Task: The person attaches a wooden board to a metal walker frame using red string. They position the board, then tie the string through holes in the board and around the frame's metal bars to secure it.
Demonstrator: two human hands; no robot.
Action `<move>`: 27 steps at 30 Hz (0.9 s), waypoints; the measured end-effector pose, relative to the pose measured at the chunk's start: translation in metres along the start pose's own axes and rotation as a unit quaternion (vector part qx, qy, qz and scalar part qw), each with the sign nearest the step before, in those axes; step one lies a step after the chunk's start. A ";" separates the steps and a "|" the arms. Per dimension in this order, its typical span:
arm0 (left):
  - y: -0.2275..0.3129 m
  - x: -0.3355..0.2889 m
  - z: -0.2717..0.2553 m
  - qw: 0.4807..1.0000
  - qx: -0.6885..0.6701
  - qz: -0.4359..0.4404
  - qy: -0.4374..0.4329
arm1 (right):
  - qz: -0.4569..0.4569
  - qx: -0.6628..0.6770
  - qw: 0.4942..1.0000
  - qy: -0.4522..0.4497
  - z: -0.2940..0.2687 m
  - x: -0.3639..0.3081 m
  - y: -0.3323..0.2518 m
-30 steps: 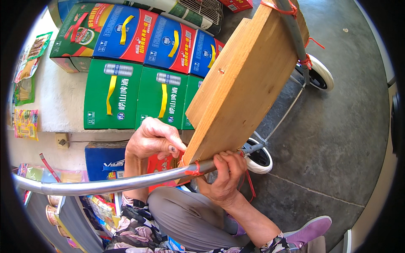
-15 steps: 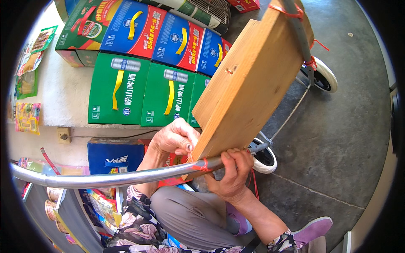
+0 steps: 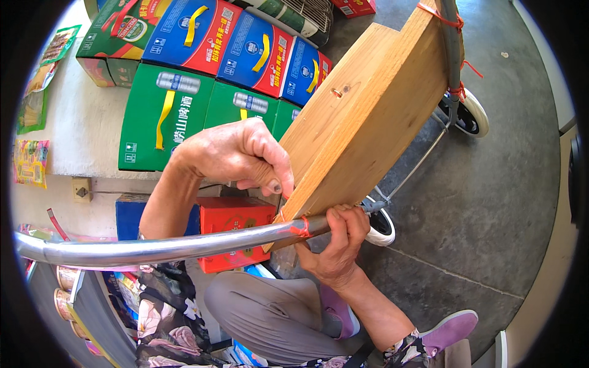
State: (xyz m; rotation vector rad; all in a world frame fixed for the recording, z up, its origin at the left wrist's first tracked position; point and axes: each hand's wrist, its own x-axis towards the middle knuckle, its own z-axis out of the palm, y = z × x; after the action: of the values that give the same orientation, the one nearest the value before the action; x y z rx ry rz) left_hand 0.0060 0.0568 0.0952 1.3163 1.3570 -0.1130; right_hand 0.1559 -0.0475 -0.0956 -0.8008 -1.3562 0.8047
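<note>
A thick wooden board (image 3: 362,116) leans against a bent metal tube frame (image 3: 147,250). Red string (image 3: 300,228) is wrapped around the tube at the board's lower end. My left hand (image 3: 242,156) is closed in a pinch above that corner, with a bit of red string showing just below its fingertips; the pinched part is mostly hidden. Wrapped around the tube beside the tie is my right hand (image 3: 337,245), fingers over the tube against the board and thumb below. More red string (image 3: 451,21) binds the board's far upper end.
Green drink cartons (image 3: 162,113) and blue-and-red cartons (image 3: 251,55) are stacked at the back left. A red box (image 3: 236,218) sits behind the tube. White-rimmed wheels (image 3: 380,230) rest on the grey floor (image 3: 466,208). Shelved goods (image 3: 64,300) stand at the lower left.
My left hand has risen up and left from the tie at the tube, still pinched, uncovering the red box. My right hand keeps its grip. The view has shifted slightly.
</note>
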 end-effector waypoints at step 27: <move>-0.140 -0.092 0.175 0.743 -0.590 -0.147 0.278 | 0.016 -0.001 0.998 -0.063 -0.035 -0.004 -0.028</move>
State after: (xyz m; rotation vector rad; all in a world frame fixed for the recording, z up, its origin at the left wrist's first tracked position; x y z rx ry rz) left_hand -0.0134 -0.1740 0.0239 0.0046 1.6391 0.8777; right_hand 0.1911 -0.0661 -0.0753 -0.7849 -1.4582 0.8914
